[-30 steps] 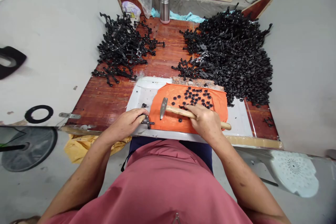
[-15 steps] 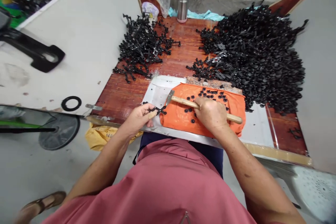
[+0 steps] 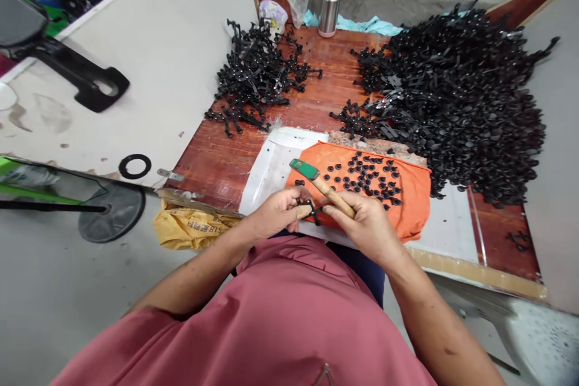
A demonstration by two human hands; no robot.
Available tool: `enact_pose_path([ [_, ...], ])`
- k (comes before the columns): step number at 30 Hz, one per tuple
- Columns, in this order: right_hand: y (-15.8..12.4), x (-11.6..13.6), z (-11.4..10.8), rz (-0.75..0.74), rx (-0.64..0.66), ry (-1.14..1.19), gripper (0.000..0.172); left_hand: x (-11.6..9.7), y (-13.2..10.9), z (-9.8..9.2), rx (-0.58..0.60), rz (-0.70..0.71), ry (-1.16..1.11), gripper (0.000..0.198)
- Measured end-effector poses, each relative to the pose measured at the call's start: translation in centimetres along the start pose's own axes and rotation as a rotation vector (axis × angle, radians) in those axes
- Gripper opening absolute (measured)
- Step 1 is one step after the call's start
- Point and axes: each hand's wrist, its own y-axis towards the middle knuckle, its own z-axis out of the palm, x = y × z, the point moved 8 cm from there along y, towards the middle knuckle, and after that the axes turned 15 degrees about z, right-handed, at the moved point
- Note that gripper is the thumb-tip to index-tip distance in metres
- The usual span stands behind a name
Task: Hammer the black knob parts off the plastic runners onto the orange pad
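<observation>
My left hand [image 3: 284,210] pinches a small black jointed part [image 3: 312,212] near the front edge of the work surface. Tape or a pad covers the thumb. In my right hand [image 3: 371,220] is a hammer [image 3: 332,194] with a wooden handle; its green head side faces up, above the cloth. The right fingertips also reach the black part, and whether they pinch a separate piece is unclear. Beneath and beyond the hands lies an orange cloth [image 3: 418,205], with several small black round pieces [image 3: 355,183] scattered over it.
A pile of black jointed parts [image 3: 257,75] lies at the back left, and a larger heap [image 3: 470,108] at the right. Behind stands a metal bottle [image 3: 330,12]. A black ring [image 3: 134,166] rests on the side table, and a yellow sack [image 3: 190,226] sits below the edge.
My hands have come together closer to my body. The hammer head has come away from the black part and turned its green side up. The head view has shifted slightly.
</observation>
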Motion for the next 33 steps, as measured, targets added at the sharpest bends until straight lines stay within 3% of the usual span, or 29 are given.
enact_pose_path([
  [8, -0.6, -1.3, 1.7, 0.024, 0.046, 0.154, 0.018, -1.2, 0.5, 0.9, 0.069, 0.075, 0.249, 0.024],
  [12, -0.6, -1.0, 1.8, 0.012, 0.001, 0.122, 0.015, -0.8, 0.8, 1.1, 0.04, 0.034, 0.094, 0.033],
  [15, -1.6, -1.3, 0.2, 0.008, -0.066, 0.127, 0.021, -1.2, 1.8, 0.5, -0.015, 0.026, -0.009, 0.038],
  [20, -5.6, -5.3, -5.0, 0.138, -0.347, 0.073, 0.031, -1.4, 4.1, -0.8, -0.076, -0.034, -0.119, 0.048],
  [22, -7.4, -8.0, -6.0, 0.236, -0.364, 0.119, 0.039, -1.2, 4.7, -0.7, -0.073, -0.056, -0.132, 0.05],
  [27, -10.4, -12.7, -6.5, 0.368, -0.424, 0.233, 0.046, -0.6, 5.3, -0.1, -0.065, -0.096, -0.121, 0.055],
  [33, -10.5, -12.7, -5.6, 0.358, -0.401, 0.236, 0.04, -0.1, 5.6, 0.2, -0.063, -0.113, -0.079, 0.051],
])
